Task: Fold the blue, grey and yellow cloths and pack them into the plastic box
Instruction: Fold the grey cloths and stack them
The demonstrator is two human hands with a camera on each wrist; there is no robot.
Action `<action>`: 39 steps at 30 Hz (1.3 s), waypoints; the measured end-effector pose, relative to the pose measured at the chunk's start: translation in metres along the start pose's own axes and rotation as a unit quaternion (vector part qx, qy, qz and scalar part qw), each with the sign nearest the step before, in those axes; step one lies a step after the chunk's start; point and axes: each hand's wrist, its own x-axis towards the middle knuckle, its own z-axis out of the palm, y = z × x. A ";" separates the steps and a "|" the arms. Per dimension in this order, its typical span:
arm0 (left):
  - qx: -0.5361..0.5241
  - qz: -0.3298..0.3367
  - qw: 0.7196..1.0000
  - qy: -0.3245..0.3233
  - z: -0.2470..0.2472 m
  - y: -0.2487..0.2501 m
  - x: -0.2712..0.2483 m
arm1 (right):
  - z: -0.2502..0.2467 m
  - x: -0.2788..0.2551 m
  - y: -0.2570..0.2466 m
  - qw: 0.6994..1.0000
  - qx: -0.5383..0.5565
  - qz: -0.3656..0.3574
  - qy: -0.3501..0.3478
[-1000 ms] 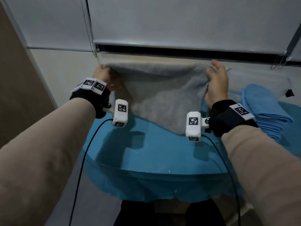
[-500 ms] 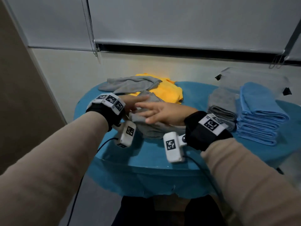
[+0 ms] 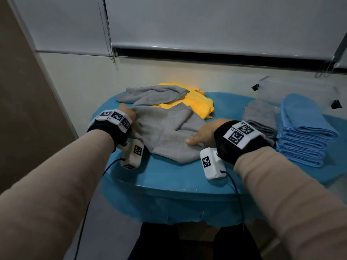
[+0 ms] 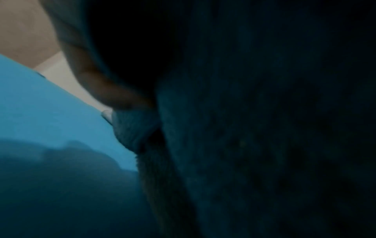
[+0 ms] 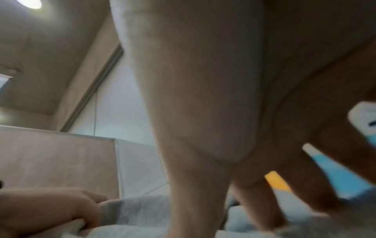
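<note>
Here the grey cloth [image 3: 169,132] is lying half-folded on the blue table [image 3: 169,177]; the left hand [image 3: 129,117] is gripping its nine-o'clock edge, the right hand [image 3: 204,132] pressing flat-fingered at three o'clock; the plastic box [image 3: 300,91] is sitting toward two o'clock.

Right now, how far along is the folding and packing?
Done: a stack of folded blue cloths and a folded grey cloth sit beside the clear plastic box, none visibly packed. In hand: left hand grips and right hand flattens a half-folded grey cloth. Left: a crumpled grey cloth, the yellow cloth, packing.
</note>
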 end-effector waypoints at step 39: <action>0.306 0.110 0.932 -0.163 -0.020 -0.017 0.009 | -0.047 0.082 -0.047 0.973 0.031 -0.111 0.202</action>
